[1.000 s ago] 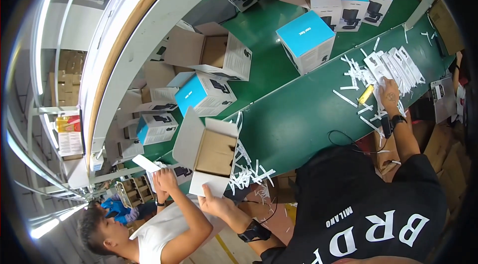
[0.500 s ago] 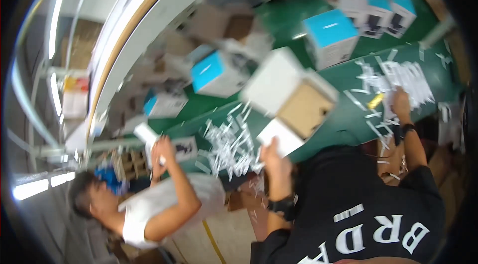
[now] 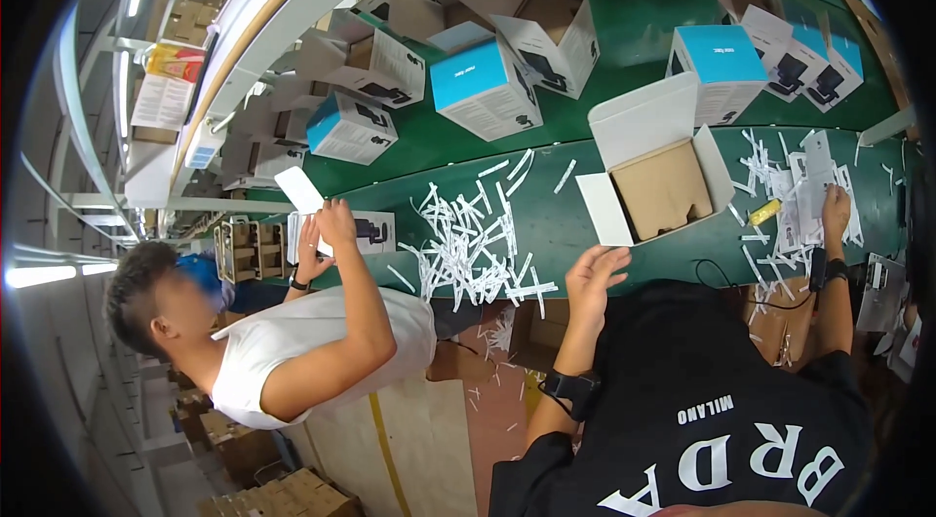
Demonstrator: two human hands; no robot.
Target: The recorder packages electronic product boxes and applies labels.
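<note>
My left hand (image 3: pixel 593 281) is open, palm turned up and fingers loosely spread, just below the front left corner of an open white carton (image 3: pixel 671 190). It holds nothing. The carton's flaps stand out and a brown cardboard insert (image 3: pixel 663 187) fills its inside. At the right, my right hand (image 3: pixel 836 213) pinches the edge of a white sheet (image 3: pixel 811 176) above a pile of white paper strips (image 3: pixel 792 224). Its fingertips are partly hidden. A small yellow object (image 3: pixel 765 213) lies on the strips beside it.
Blue-topped white boxes (image 3: pixel 478 78) and open cartons (image 3: pixel 551 15) line the green bench (image 3: pixel 624 49). Loose white strips (image 3: pixel 463 244) lie heaped to my left. A co-worker (image 3: pixel 302 341) in white there handles a white piece (image 3: pixel 300 189). A black cable (image 3: pixel 751 298) hangs near my right wrist.
My left hand has let go of the carton's near flap and its fingers have spread. The view has shifted and become sharper. My right hand now has a sheet raised from the strips.
</note>
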